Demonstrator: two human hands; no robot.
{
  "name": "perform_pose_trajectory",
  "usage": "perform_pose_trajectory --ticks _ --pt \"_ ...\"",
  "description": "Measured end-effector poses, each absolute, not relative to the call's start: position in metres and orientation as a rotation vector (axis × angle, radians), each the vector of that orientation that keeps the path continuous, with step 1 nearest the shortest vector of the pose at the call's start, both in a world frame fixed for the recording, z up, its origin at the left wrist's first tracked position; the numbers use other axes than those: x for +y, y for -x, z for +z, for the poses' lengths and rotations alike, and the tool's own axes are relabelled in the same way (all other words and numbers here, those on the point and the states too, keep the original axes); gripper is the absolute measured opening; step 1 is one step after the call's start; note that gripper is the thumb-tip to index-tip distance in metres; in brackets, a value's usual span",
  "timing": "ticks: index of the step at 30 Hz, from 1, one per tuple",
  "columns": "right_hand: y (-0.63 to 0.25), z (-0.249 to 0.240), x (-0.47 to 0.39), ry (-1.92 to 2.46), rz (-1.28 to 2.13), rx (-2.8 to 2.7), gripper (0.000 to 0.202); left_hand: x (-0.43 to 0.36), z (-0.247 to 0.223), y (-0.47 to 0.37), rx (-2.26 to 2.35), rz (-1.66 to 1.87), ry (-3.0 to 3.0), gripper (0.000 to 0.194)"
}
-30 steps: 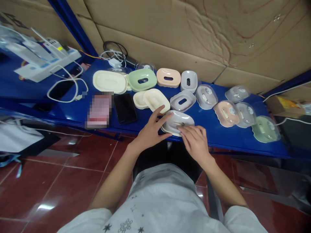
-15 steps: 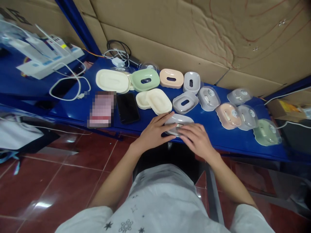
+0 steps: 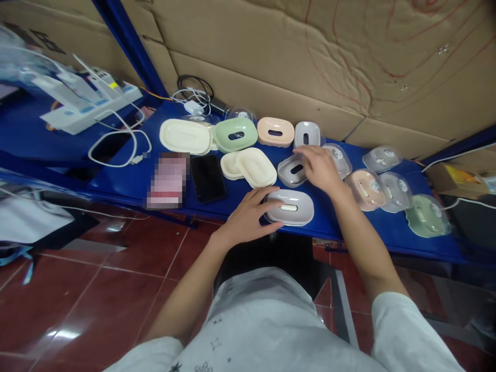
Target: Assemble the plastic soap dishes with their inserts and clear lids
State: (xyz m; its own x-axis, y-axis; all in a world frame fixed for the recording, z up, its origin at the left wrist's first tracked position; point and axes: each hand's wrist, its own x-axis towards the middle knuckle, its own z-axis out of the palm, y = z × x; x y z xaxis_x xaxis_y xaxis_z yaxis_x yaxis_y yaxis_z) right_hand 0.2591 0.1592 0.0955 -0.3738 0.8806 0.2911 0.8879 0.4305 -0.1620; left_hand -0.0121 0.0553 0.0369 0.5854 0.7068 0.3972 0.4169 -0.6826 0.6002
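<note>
A grey oval dish (image 3: 301, 212) with a cream bar in its middle lies at the shelf's front edge. My left hand (image 3: 253, 214) rests at its left end, thumb and fingers spread around the rim. My right hand (image 3: 318, 164) is over the right end of another grey dish (image 3: 287, 173) with a dark slot, its fingers bent down; whether they grip it is hidden. Just behind that hand is a third grey dish (image 3: 307, 129). Peach (image 3: 284, 135) and green (image 3: 246, 138) slotted dishes stand farther left in the back row.
Cream trays (image 3: 258, 168) and a black phone (image 3: 208, 178) lie left of centre. Clear-covered dishes in peach (image 3: 366, 191), grey and green (image 3: 428, 217) stand at the right. A white power strip (image 3: 73, 116) with cables is at the far left, and cardboard (image 3: 263, 57) lines the back.
My right hand has left the front grey dish and moved up and back to the slotted grey dish. The cream bar now shows fully. My left hand stays at the front dish.
</note>
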Motion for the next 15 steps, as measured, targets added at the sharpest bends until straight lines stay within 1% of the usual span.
perform_pose_trajectory --ticks 3,6,9,12,15 --pt "-0.259 0.100 0.192 1.951 -0.175 -2.122 0.055 0.056 0.037 0.013 0.890 0.862 -2.358 0.044" --pt "-0.265 0.100 0.215 2.299 -0.207 -1.897 0.055 0.056 0.038 0.014 0.890 0.862 -2.348 0.043" --pt "-0.273 0.099 0.223 2.376 -0.179 -1.837 0.053 0.056 0.039 0.014 0.889 0.857 -2.334 0.043" --pt "-0.282 0.100 0.223 2.385 -0.153 -1.811 0.057 0.057 0.040 0.014 0.879 0.843 -2.335 0.042" --pt "-0.288 0.102 0.222 2.370 -0.089 -1.839 0.054 0.057 0.042 0.014 0.893 0.833 -2.330 0.040"
